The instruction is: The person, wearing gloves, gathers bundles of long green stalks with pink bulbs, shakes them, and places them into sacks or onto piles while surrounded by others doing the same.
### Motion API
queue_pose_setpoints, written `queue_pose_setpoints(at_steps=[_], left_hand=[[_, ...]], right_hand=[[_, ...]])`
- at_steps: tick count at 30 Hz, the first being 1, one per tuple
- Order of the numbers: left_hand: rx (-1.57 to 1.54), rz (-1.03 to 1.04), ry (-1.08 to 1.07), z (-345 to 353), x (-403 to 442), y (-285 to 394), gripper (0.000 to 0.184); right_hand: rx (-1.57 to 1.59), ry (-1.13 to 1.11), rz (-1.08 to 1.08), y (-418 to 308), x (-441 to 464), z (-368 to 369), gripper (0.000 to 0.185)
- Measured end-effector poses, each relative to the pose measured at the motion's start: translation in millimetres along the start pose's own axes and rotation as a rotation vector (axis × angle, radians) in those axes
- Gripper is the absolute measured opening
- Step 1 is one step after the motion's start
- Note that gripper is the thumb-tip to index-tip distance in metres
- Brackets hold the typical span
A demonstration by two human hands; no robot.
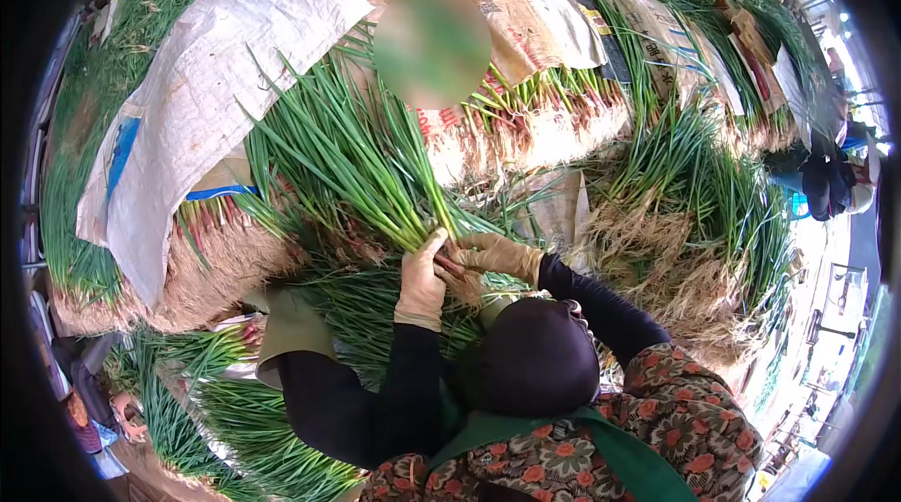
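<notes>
Both my hands wear pale tan gloves below black sleeves. My left hand (422,284) is closed around the lower stems of a bunch of green onions (361,169), whose long leaves fan out up and to the left. Just to the right, my right hand (496,256) is closed at the reddish base of the same bunch, near its tan roots (463,288). The two hands almost touch. Some of the fingers on the right hand are hidden by the stems.
Rows of rooted green onions (230,258) lie left and behind, partly under a white woven sack (235,42) and a brown sack (530,23). More onions with tangled roots (666,249) are piled at right. A dark rounded cloth shape (540,357) sits close below my hands.
</notes>
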State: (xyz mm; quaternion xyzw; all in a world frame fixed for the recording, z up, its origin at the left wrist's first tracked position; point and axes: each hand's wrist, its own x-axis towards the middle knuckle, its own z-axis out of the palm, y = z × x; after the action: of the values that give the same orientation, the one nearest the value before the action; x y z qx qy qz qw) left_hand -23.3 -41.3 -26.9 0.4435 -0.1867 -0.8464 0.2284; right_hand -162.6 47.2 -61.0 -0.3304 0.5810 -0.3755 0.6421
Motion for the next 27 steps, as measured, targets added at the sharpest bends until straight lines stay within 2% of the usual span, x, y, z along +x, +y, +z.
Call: queue_pose_setpoints(at_steps=[4, 5, 6, 8, 9, 10, 12, 14, 16, 18, 19, 21, 22, 23, 24, 26, 27], left_hand=[[0.091, -0.03, 0.017, -3.2, 0.5, -8.4, 0.015], [0.183, 0.048, 0.083, -17.7, 11.1, -18.3, 0.021], [0.229, -0.006, 0.046, -1.0, -13.5, 9.5, 0.033], [0.297, 0.259, 0.243, 6.2, -13.7, 13.1, 0.038], [0.372, 0.441, 0.297, -0.4, -6.1, 9.7, 0.045], [0.423, 0.483, 0.33, -3.8, -0.7, 9.2, 0.048], [0.511, 0.458, 0.366, -13.6, 6.6, 15.8, 0.053], [0.54, 0.401, 0.329, -26.5, 16.5, 23.6, 0.053], [0.462, 0.286, 0.329, -11.1, 5.2, 36.1, 0.045], [0.341, 0.362, 0.204, -26.4, 23.6, 26.9, 0.029], [0.227, 0.279, 0.133, -20.8, 14.1, 29.2, 0.02], [0.035, 0.075, 0.021, -3.7, -4.1, 37.5, 0.009], [-0.059, 0.017, -0.118, -13.8, 0.8, 34.5, 0.028], [-0.114, 0.04, -0.151, -14.1, 4.6, 32.0, 0.029], [-0.147, 0.027, -0.175, -3.7, -6.4, 36.9, 0.032], [-0.276, -0.066, -0.277, -4.5, -3.1, 30.5, 0.039], [-0.262, -0.058, -0.235, 2.0, -8.9, 29.6, 0.039]], right_hand=[[0.137, 0.176, 0.122, -30.0, -9.3, 7.8, 0.039], [0.159, 0.266, 0.13, -46.6, -19.2, -1.3, 0.038], [0.179, 0.366, 0.138, -55.5, -31.5, -13.8, 0.037], [0.017, 0.707, -0.15, -41.7, -68.8, -60.5, 0.028], [0.125, 0.858, -0.252, -39.6, -93.9, -87.4, 0.024], [0.227, 1.016, -0.362, -41.9, -128.5, -115.0, 0.021], [-0.341, 1.344, -0.222, -59.7, -225.8, -153.6, 0.017], [-0.285, 1.546, -0.271, -51.0, -315.0, -191.5, 0.016], [-1.3, 1.736, 0.049, -21.3, -407.9, -224.6, 0.014], [-0.532, 1.859, 0.303, -37.7, -453.9, -198.7, 0.016], [-0.935, 1.623, 0.923, -15.8, -510.3, -215.7, 0.038], [-1.335, 1.259, 1.319, 7.8, -554.7, -209.6, 0.054], [-1.337, 1.223, 1.45, 3.7, -559.0, -209.8, 0.052], [-1.157, 1.208, 1.532, -42.9, -516.0, -193.9, 0.054], [-1.208, 1.268, 1.298, -59.1, -481.5, -185.0, 0.05], [-1.354, 1.272, 0.625, -22.5, -431.9, -212.7, 0.042], [-1.084, 1.131, 0.335, -6.5, -389.3, -221.1, 0.037]])
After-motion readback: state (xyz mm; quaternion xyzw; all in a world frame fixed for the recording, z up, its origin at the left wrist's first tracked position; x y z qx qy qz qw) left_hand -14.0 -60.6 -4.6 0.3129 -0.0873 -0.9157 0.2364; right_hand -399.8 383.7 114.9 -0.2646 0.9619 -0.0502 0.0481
